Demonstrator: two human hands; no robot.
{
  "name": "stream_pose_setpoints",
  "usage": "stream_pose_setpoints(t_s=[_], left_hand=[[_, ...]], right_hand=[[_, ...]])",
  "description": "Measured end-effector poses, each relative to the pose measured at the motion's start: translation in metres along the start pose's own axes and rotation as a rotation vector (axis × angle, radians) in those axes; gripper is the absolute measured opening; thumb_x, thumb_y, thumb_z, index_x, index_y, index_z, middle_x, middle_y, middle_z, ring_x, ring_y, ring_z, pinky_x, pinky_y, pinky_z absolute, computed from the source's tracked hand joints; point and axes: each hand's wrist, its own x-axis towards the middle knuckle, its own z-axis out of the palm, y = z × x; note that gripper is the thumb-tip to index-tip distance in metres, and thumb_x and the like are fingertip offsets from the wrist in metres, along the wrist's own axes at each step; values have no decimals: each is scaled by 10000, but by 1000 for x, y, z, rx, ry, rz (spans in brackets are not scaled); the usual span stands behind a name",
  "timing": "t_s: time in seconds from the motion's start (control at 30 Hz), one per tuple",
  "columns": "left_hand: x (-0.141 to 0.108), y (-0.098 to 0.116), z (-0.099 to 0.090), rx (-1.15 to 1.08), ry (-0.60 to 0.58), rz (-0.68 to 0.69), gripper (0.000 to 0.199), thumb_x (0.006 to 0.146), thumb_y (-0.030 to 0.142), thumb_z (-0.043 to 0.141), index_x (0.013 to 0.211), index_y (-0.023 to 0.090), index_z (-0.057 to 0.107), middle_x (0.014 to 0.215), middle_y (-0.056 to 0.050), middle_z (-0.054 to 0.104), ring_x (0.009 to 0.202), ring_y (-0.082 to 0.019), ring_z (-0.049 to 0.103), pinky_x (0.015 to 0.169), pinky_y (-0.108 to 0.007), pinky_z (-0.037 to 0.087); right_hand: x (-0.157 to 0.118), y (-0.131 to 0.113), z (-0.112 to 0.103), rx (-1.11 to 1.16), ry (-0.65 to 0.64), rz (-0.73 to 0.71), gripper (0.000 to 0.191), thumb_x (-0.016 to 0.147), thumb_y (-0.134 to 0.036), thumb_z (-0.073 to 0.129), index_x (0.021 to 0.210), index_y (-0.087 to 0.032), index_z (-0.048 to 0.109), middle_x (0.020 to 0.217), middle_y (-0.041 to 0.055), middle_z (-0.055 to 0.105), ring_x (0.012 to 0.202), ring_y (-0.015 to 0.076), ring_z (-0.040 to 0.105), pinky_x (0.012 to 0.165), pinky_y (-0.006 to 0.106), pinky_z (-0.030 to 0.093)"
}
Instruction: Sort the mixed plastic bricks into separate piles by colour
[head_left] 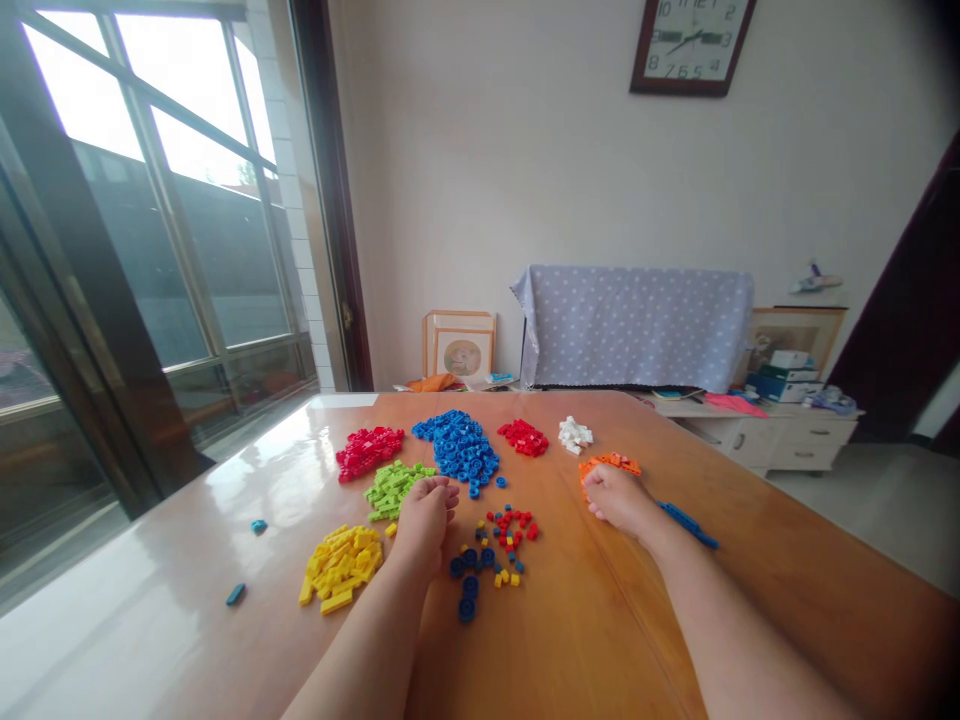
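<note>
My left hand is closed beside the light green brick pile; its fingers curl inward and whatever they hold is hidden. At the orange pile, my right hand has its fingers curled together over the near edge, contents hidden. Between the hands lie small red pieces, yellow cubes and dark blue round pieces. A yellow brick pile sits left of my left forearm. Farther back is a large blue pile.
Two red piles and a white pile lie toward the table's far side. Long blue pieces rest beside my right forearm. Two teal pieces lie at the left of the wooden table.
</note>
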Motion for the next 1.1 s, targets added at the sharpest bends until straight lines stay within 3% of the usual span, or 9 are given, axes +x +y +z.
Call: stream_pose_setpoints(t_s=[0.17, 0.37, 0.5, 0.63, 0.77, 0.93, 1.1], left_hand=[[-6, 7, 1, 3, -2, -10, 277, 665, 228, 606, 934, 168, 587, 892, -71, 668, 740, -142, 587, 681, -275, 436], [-10, 8, -1, -1, -27, 22, 229, 677, 263, 613, 885, 169, 596, 835, -61, 640, 718, -146, 579, 663, -281, 429], [-9, 6, -1, 11, -13, 26, 198, 675, 269, 610, 848, 172, 605, 844, -66, 639, 721, -149, 578, 668, -289, 430], [-10, 8, -1, 7, 0, 35, 188, 675, 261, 597, 842, 175, 598, 848, -69, 644, 710, -147, 575, 653, -282, 422], [-12, 10, 0, 7, 1, 32, 223, 670, 253, 607, 881, 183, 588, 836, -57, 646, 707, -143, 580, 635, -267, 408], [-11, 7, 0, 22, 3, 16, 263, 660, 264, 629, 906, 187, 579, 842, -55, 659, 717, -145, 584, 639, -264, 404], [-8, 5, 1, 56, 12, 3, 268, 662, 246, 612, 921, 186, 583, 894, -72, 682, 738, -154, 593, 635, -264, 406]], right_hand=[[-4, -14, 4, -1, 29, -67, 68, 762, -233, 541, 791, -195, 589, 642, -2, 625, 564, 128, 550, 530, 217, 373], [-38, -60, 28, -45, -70, -363, 147, 824, -296, 533, 844, -201, 644, 740, 4, 632, 667, 145, 559, 615, 244, 416], [-76, -99, 46, -123, -222, -636, 181, 820, -330, 617, 955, -240, 698, 932, 30, 645, 834, 169, 576, 756, 278, 444], [-103, -119, 62, -233, -379, -853, 342, 763, -445, 712, 1064, -286, 700, 1000, 31, 643, 953, 212, 529, 863, 332, 419], [-112, -119, 74, -321, -413, -909, 313, 773, -503, 696, 1011, -301, 723, 1004, 31, 624, 950, 217, 504, 886, 365, 391], [-110, -115, 76, -335, -369, -923, 172, 823, -422, 657, 899, -288, 734, 971, 28, 612, 936, 212, 494, 872, 368, 380], [-100, -113, 73, -187, -292, -812, 111, 803, -303, 657, 885, -242, 702, 860, 33, 617, 862, 199, 531, 797, 326, 423]])
